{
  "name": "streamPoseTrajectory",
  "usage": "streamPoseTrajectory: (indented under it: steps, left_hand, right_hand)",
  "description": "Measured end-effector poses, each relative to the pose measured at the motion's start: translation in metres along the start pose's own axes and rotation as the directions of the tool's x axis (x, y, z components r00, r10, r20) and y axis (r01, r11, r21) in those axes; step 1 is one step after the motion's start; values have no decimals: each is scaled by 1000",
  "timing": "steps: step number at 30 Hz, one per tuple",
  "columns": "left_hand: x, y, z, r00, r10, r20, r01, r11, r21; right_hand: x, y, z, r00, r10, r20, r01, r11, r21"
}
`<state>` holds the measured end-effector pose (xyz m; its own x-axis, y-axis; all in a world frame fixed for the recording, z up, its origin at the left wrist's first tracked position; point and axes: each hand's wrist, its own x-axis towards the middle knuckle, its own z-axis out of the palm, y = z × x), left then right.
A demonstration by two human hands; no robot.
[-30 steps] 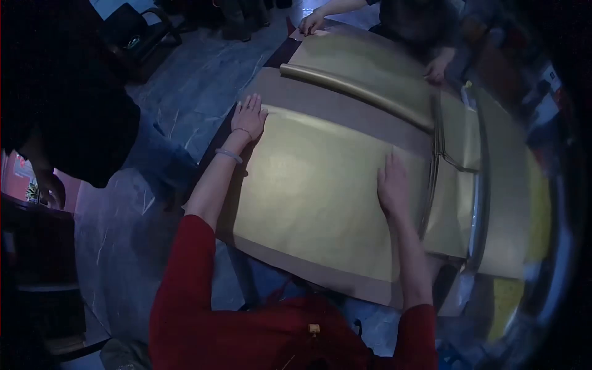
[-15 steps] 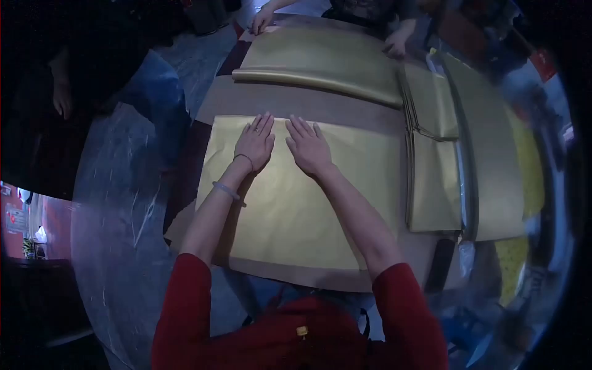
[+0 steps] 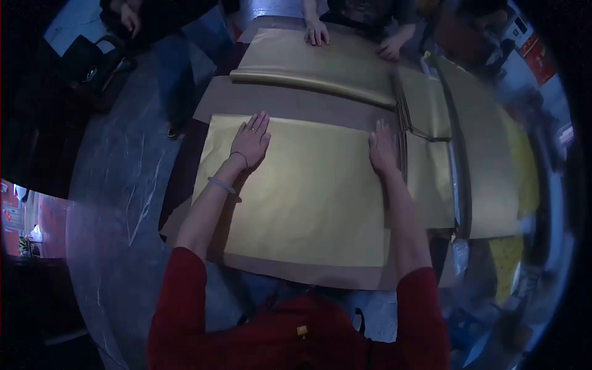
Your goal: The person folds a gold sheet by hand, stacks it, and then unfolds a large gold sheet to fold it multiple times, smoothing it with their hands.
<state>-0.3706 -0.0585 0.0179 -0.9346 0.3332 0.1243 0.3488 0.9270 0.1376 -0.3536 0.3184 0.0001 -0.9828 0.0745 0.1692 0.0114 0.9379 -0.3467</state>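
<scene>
A large gold sheet [image 3: 296, 203], which looks like paper, lies flat on the brown-covered table [image 3: 308, 277] in front of me. My left hand [image 3: 251, 140] rests flat on its upper left part, fingers stretched out toward the far edge. At the sheet's upper right corner, my right hand [image 3: 383, 148] lies with its fingers extended, close to a stack of folded gold sheets [image 3: 428, 185]. Both palms face down and hold nothing.
Across the table another person's hands [image 3: 317, 32] press on a second gold sheet [image 3: 314, 58] with a rolled near edge. More long gold sheets [image 3: 487, 166] stand at the right, beside yellow material [image 3: 509, 265]. A bystander's hand [image 3: 129, 20] shows at upper left.
My right hand has slid right along the far edge to the sheet's corner. My left hand has stayed nearly still. The other person's hand on the left has moved inward onto their sheet.
</scene>
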Motion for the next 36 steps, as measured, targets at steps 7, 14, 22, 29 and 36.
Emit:
streamPoseTrajectory:
  steps: [7,14,22,29,36]
  left_hand:
    - [31,-81,-50,999,-24,27,32,926,-376]
    - [61,-125,-52,975,109,192,-68,976,-205]
    - [77,-136,-52,910,136,391,-50,974,-223]
    - [59,-114,-192,986,165,23,-162,982,-100]
    - [-29,-15,-372,867,196,-457,-95,968,234]
  right_hand:
    - [20,14,-52,981,-190,33,189,982,22]
    - [67,33,-61,862,-169,477,228,971,-69]
    - [80,15,-80,799,-134,587,201,978,-51]
    - [94,-14,-203,858,-382,343,365,924,115]
    - [43,-42,-344,811,-545,-215,578,804,141]
